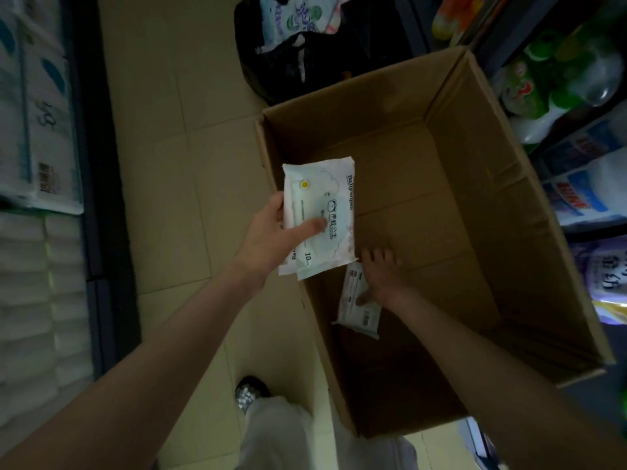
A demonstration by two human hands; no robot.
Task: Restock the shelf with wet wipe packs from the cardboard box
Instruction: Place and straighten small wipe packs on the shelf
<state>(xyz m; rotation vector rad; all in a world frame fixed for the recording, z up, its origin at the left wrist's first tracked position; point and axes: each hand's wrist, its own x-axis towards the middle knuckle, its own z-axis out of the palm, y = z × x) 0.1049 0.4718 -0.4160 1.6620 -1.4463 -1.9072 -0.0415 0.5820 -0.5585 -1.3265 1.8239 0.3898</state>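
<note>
Left hand (pixel 271 232) grips wipe packs (pixel 319 212) above the box rim (pixel 268 157); right hand (pixel 380 276) pinches another pack (pixel 359 307) inside.

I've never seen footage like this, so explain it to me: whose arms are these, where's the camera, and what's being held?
There is no machine here. A camera worn on a person's head looks down at their own arms. The left hand holds a small stack of baby wipe packs above the edge of an open cardboard box standing on the tiled floor. The right hand reaches inside the box and grasps another pack lying on its bottom. Stocked shelves stand on both sides.
</note>
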